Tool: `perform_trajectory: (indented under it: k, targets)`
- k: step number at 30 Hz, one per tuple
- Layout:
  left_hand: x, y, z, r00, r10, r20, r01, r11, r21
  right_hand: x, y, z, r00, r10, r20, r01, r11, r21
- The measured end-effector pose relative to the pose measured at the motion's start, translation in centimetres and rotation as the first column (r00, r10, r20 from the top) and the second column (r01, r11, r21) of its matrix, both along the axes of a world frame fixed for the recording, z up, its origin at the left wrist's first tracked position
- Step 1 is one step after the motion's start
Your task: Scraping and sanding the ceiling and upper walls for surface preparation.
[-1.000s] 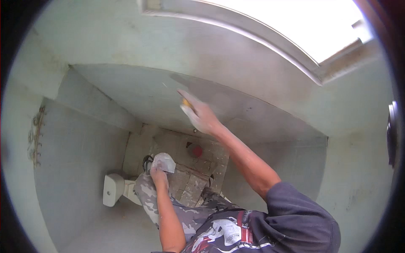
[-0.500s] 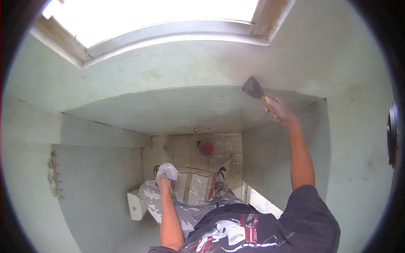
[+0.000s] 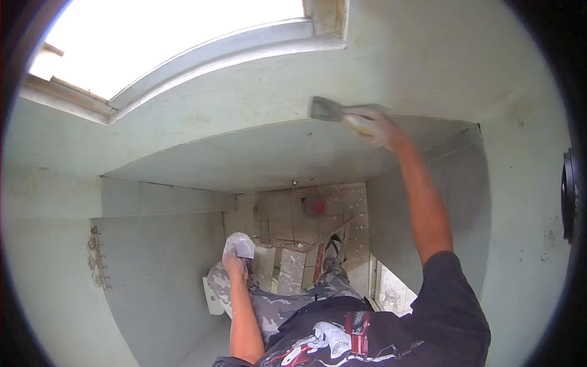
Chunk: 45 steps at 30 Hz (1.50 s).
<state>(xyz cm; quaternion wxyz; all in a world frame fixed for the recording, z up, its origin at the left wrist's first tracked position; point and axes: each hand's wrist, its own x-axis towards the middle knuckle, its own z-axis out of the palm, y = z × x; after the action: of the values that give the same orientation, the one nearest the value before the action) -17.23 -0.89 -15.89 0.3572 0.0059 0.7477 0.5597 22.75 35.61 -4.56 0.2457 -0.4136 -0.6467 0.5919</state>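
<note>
My right hand [image 3: 380,128], dusted white, is closed around the pale handle of a putty knife [image 3: 326,109]. The knife's wide grey blade points left, at the pale green wall [image 3: 257,113] just above the edge of the tiled surface. Motion blurs the hand and tool slightly; whether the blade touches the wall I cannot tell. Lower down, my left hand [image 3: 235,264] grips a white, round-topped piece [image 3: 241,246] by its lower end, in front of my camouflage trousers. Its exact kind does not show.
A bright window with a pale frame [image 3: 214,61] fills the upper left. Planks [image 3: 291,269] lie beneath me, with a tiled floor and a red round object [image 3: 318,207] below. A metal hook rack [image 3: 98,260] hangs at left; a dark round fixture [image 3: 568,196] is at right.
My right hand has swept the putty knife left and slightly up; its blade has turned to point left. The view has shifted, moving the window leftward. My left hand still holds the white piece.
</note>
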Motion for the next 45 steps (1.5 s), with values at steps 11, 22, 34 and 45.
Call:
perform_trajectory:
  k: [11, 22, 34, 45]
  targets:
    - [0.5, -0.1, 1.0, 0.997, -0.066, 0.041, 0.062, 0.993, 0.098, -3.4, -0.9, 3.3, 0.979, -0.145, 0.144, 0.146, 0.989, 0.004]
    - [0.8, -0.4, 1.4, 0.997, -0.023, 0.072, 0.014, 0.992, 0.126, -7.7, -0.4, 1.8, 0.989, -0.001, 0.147, -0.019, 0.991, 0.134]
    - [0.8, -0.9, 2.6, 0.999, -0.046, 0.03, 0.041, 0.987, 0.158, -11.7, -0.3, 2.8, 0.98, 0.05, 0.195, -0.072, 0.992, 0.107]
    - [0.3, -2.4, 3.7, 0.997, 0.018, 0.077, -0.034, 0.978, 0.204, -9.3, -2.2, 2.8, 0.977, -0.113, 0.183, 0.11, 0.994, 0.031]
